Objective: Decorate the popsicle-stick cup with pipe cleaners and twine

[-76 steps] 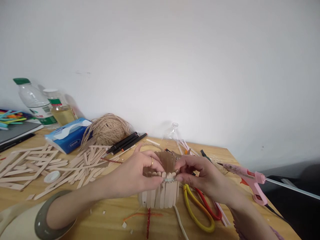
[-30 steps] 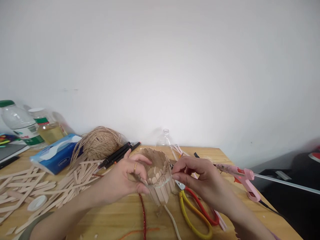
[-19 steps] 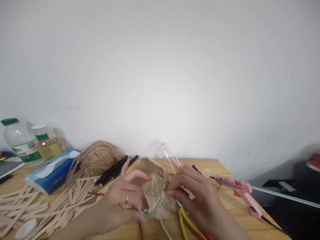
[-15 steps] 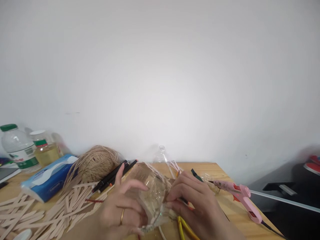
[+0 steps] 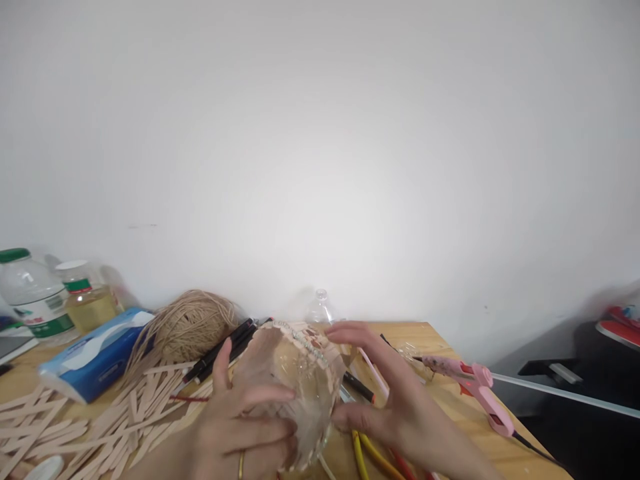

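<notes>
Illegibly blurred green-white bottle label [image 5: 44,316]; right grip [image 5: 397,403] spread at stick cup [image 5: 261,358], left grip [image 5: 240,432] unclear.

Left hand [image 5: 245,427] at near-left side of tilted stick-walled cup [image 5: 256,360], opening facing camera; fingers overlap opening, grip unclear. Right hand [image 5: 363,380] spread at cup's right side, thumb by the rim. Beaded strand [image 5: 306,343] along far rim. On wood table [image 5: 425,337]: craft sticks [image 5: 45,423] heaped left, tissue pack [image 5: 95,363], twine ball [image 5: 193,327], black markers [image 5: 220,353], 2 capped bottles [image 5: 37,300] farther left. Pink glue gun [image 5: 475,383] right. Yellow-handled scissors [image 5: 359,457] beside right hand, partly hidden.
</notes>
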A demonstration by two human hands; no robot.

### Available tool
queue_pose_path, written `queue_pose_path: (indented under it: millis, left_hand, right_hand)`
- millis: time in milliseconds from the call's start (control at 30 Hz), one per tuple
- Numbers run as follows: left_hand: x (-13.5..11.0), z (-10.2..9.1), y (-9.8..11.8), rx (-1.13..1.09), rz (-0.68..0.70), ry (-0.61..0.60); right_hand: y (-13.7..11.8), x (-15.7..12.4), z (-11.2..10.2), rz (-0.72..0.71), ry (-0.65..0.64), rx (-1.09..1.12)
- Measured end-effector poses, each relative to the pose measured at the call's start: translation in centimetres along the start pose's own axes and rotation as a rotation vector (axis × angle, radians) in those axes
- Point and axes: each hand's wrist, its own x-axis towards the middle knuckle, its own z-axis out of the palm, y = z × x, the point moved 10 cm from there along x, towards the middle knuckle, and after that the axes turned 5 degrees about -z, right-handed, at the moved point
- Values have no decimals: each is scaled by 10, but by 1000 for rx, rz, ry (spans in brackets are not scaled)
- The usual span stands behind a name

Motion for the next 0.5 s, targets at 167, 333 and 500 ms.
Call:
queue_pose_path:
  millis: [167,333,500]
  left_hand:
    - [21,6,-4,-67,-49,-129]
    - [24,21,-44,-250,-387,-107]
    - [18,33,-67,-385,-607,-160]
  right_hand:
    - [57,5,14,271,65,209]
    - [74,-7,-14,445,264,140]
    - [46,-76,-73,413,329,-422]
